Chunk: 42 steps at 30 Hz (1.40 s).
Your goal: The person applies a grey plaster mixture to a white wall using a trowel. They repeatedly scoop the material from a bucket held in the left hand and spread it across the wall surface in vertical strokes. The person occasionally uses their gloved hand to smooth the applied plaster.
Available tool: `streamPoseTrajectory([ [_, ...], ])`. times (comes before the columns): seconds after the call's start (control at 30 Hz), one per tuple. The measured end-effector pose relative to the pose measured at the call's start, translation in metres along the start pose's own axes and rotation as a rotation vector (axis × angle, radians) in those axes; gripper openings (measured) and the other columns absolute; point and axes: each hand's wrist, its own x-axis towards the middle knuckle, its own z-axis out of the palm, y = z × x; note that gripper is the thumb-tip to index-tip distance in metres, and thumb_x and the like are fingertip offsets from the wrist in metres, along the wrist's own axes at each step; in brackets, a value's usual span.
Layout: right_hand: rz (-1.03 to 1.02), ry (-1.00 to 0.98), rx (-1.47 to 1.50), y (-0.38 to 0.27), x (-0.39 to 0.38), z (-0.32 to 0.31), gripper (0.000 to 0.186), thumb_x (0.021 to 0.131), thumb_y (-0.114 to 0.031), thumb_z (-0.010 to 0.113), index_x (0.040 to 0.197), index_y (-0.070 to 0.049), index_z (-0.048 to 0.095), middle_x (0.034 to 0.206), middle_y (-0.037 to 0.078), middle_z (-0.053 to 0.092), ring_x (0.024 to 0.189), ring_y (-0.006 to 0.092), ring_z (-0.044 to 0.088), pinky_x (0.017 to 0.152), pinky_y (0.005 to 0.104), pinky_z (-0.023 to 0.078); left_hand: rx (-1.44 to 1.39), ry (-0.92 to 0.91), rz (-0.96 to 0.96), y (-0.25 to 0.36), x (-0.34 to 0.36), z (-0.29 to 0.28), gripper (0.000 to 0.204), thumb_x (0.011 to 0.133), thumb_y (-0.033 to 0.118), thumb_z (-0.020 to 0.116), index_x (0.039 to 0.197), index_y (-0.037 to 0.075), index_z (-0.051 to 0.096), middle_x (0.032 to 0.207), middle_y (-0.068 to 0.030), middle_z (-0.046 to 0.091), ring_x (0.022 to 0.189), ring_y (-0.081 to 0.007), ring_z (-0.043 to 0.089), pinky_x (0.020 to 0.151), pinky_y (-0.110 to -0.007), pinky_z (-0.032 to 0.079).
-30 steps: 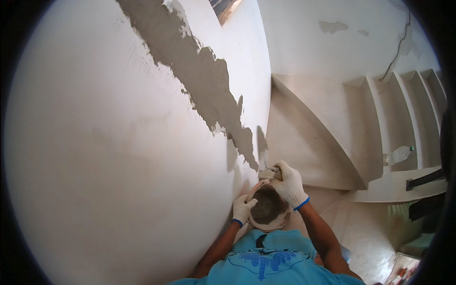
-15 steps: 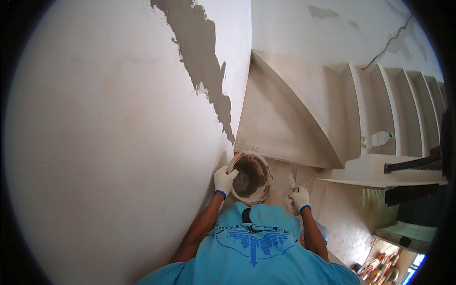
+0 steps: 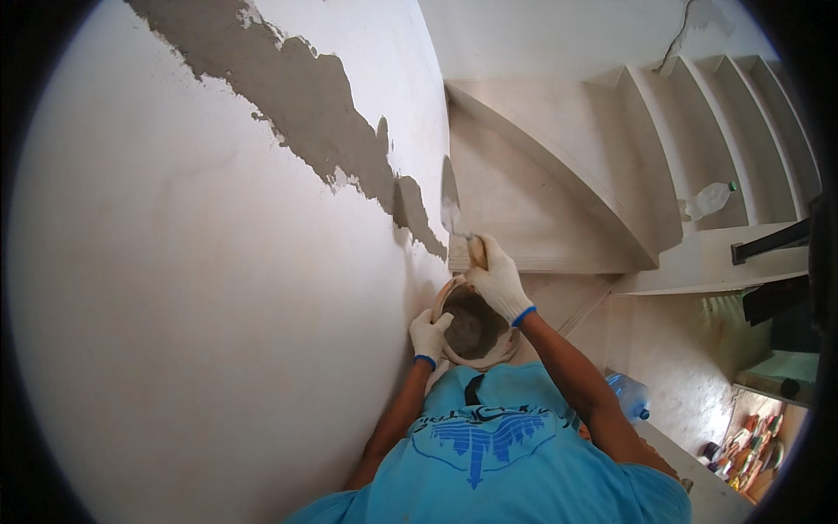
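Note:
My gloved left hand [image 3: 429, 335] is closed on the rim of a round bucket [image 3: 504, 354] with grey mortar [image 3: 471, 325] inside. Above the bucket, my gloved right hand [image 3: 499, 278] is wrapped round the handle of a trowel [image 3: 450, 196]. The trowel's blade points up and away, close to the white wall; whether it touches the wall I cannot tell. Along that wall a ragged band of grey mortar [image 3: 323, 118] slants down from the upper left, narrowing to a tip just beyond the bucket.
Pale stairs [image 3: 646, 148] climb to the right, with a clear plastic bottle [image 3: 709, 201] lying on one step. A dark rail [image 3: 770, 240] juts in at the right. Beside my right elbow lies a blue water bottle [image 3: 630, 397]. A crack [image 3: 675, 35] runs down the far wall.
My right hand has swung up and left with the trowel, from beside the bucket to the wall. My left hand still grips the rim. The view has shifted a little.

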Motion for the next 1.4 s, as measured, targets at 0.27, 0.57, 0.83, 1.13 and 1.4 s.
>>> streamPoseTrajectory([
  [0.27, 0.392, -0.245, 0.473, -0.066, 0.059, 0.026, 0.073, 0.083, -0.005, 0.066, 0.154, -0.009, 0.048, 0.085, 0.011, 0.064, 0.063, 0.0166, 0.062, 0.052, 0.0340, 0.052, 0.051, 0.006, -0.019, -0.013, 0.005, -0.005, 0.022, 0.088, 0.014, 0.078, 0.079, 0.000, 0.064, 0.072, 0.0012, 0.057, 0.067, -0.0103, 0.050, 0.061, -0.031, 0.045],
  [0.57, 0.347, -0.314, 0.411, -0.080, 0.098, 0.025, 0.064, 0.085, -0.013, 0.064, 0.147, -0.006, 0.053, 0.080, 0.011, 0.065, 0.059, 0.0169, 0.062, 0.044, 0.0339, 0.050, 0.047, -0.001, -0.026, -0.008, 0.004, -0.003, 0.023, 0.088, 0.014, 0.078, 0.078, 0.000, 0.062, 0.073, 0.0014, 0.057, 0.069, -0.0105, 0.050, 0.061, -0.031, 0.045],
  [0.83, 0.172, -0.179, 0.263, -0.059, 0.107, 0.060, 0.062, 0.085, -0.015, 0.065, 0.145, -0.007, 0.053, 0.085, 0.016, 0.068, 0.064, 0.0241, 0.067, 0.055, 0.0382, 0.054, 0.001, -0.004, -0.051, -0.021, 0.009, -0.002, 0.021, 0.089, 0.013, 0.077, 0.080, -0.001, 0.063, 0.075, 0.0009, 0.058, 0.069, -0.0106, 0.051, 0.062, -0.031, 0.044],
  [1.13, 0.261, -0.246, 0.201, -0.056, 0.102, 0.050, 0.057, 0.088, -0.018, 0.063, 0.141, -0.002, 0.052, 0.095, 0.027, 0.070, 0.085, 0.0400, 0.069, 0.076, 0.0455, 0.054, 0.059, -0.014, -0.033, -0.002, 0.007, -0.001, 0.018, 0.091, 0.014, 0.077, 0.083, 0.003, 0.066, 0.079, 0.0036, 0.058, 0.071, -0.0081, 0.050, 0.062, -0.028, 0.042],
  [1.4, -0.015, -0.059, 0.160, -0.028, 0.109, 0.080, 0.063, 0.084, -0.014, 0.064, 0.145, -0.008, 0.053, 0.084, 0.013, 0.066, 0.061, 0.0205, 0.064, 0.049, 0.0367, 0.053, -0.001, -0.038, -0.077, 0.008, 0.006, 0.002, 0.016, 0.091, 0.012, 0.076, 0.096, -0.003, 0.072, 0.085, -0.0024, 0.068, 0.078, -0.0113, 0.061, 0.071, -0.028, 0.051],
])
